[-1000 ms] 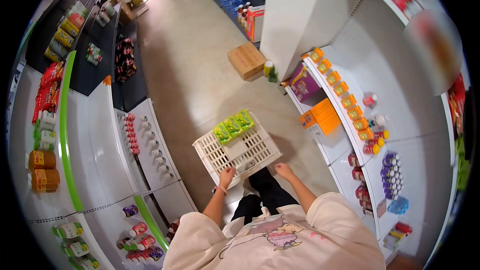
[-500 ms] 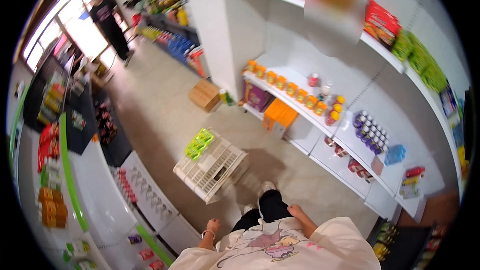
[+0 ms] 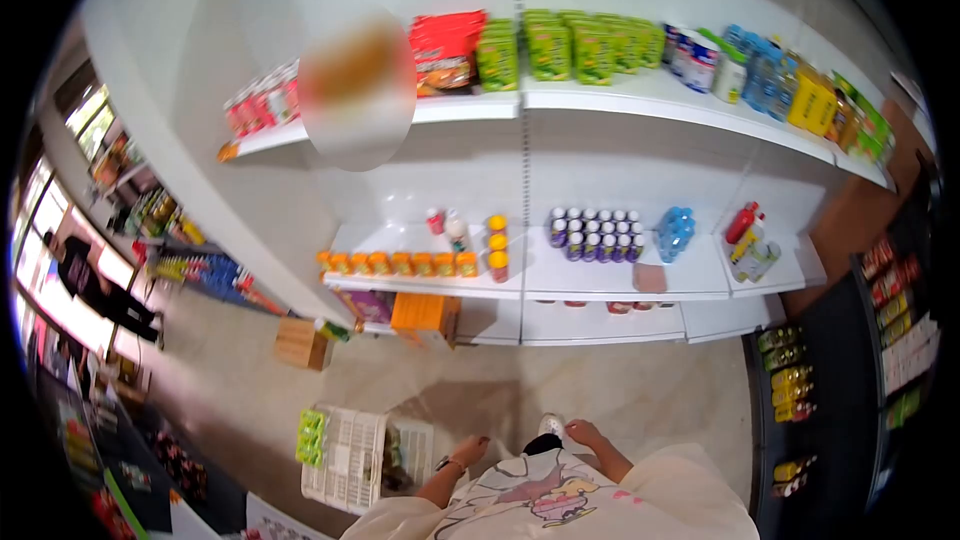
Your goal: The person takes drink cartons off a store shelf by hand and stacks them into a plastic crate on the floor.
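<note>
Just right of the white plastic basket point(image 3: 350, 460), the left hand point(image 3: 470, 451) hangs with its fingers loosely bent, spread around nothing and clamped on nothing. Farther right of the basket, the right hand point(image 3: 583, 432) is likewise relaxed, with no object showing in its grasp; a white shoe point(image 3: 551, 425) shows between the two. The basket stands on the floor point(image 3: 640, 380) and looks stiff, with slotted walls, so it should keep its shape if lifted. How heavy it would feel is hard to judge, since what shows inside is too unclear to name. Two hands on opposite rims, or fingers hooked through the slots, would seem the surest hold. Level carrying would matter: the green packs point(image 3: 311, 437) rest on the basket's left part and could slide on smooth plastic. They look light and probably give under pressure, so a gentle grip on their sides should do. Beyond the basket sits a cardboard carton point(image 3: 298, 342); beyond and right of it runs a white shelf point(image 3: 590, 294) bearing orange boxes point(image 3: 404, 264) and purple bottles point(image 3: 598, 237). Well off to the basket's left, a person in dark clothing point(image 3: 90, 275) stands.
</note>
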Motion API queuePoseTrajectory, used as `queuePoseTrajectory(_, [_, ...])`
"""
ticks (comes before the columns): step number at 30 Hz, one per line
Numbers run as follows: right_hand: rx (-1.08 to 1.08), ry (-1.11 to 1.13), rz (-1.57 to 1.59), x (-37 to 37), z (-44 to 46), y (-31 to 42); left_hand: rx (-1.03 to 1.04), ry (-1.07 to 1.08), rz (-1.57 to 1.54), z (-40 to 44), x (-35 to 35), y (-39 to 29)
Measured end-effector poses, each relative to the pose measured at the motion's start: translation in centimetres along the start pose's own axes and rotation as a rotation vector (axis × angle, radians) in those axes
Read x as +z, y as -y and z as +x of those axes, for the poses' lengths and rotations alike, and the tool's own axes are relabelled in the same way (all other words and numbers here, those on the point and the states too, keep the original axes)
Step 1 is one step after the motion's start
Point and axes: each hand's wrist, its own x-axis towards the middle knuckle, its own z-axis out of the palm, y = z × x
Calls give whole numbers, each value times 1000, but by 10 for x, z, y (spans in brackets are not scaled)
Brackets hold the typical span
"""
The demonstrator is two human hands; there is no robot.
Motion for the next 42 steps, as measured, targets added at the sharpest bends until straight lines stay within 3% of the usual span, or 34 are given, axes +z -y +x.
queuePoseTrajectory(3, [136,-173,240,-52,12,-28,195,-67,26,67,-29,-109])
queuePoseTrajectory(7, [115,-351,344,-124,22,-42,522,-123,-44,116,-66,-253])
queuePoseTrajectory(10, [28,-490,327,-175,36,-29,674,-138,-62,121,-97,-340])
queuePoseTrajectory(14, [-248,-623,553,-261,59,35,908,-331,-161,109,-154,-437])
queuePoseTrajectory(21, [-633,-886,479,-420,67,186,1035,-582,-261,117,-261,-529])
queuePoseTrajectory(30, [-953,-1108,327,-574,71,293,1148,-791,-180,135,-379,-605])
queuePoseTrajectory(36, [-873,-1227,370,-640,115,353,1111,-738,-193,179,-419,-634])
queuePoseTrajectory(39, [-715,-1139,-24,-657,144,348,1142,-732,-198,194,-427,-643])
queuePoseTrajectory(40, [-693,-897,162,-661,133,354,1159,-737,-181,194,-428,-643])
queuePoseTrajectory(42, [-747,-967,113,-659,129,353,1189,-785,-122,198,-424,-635])
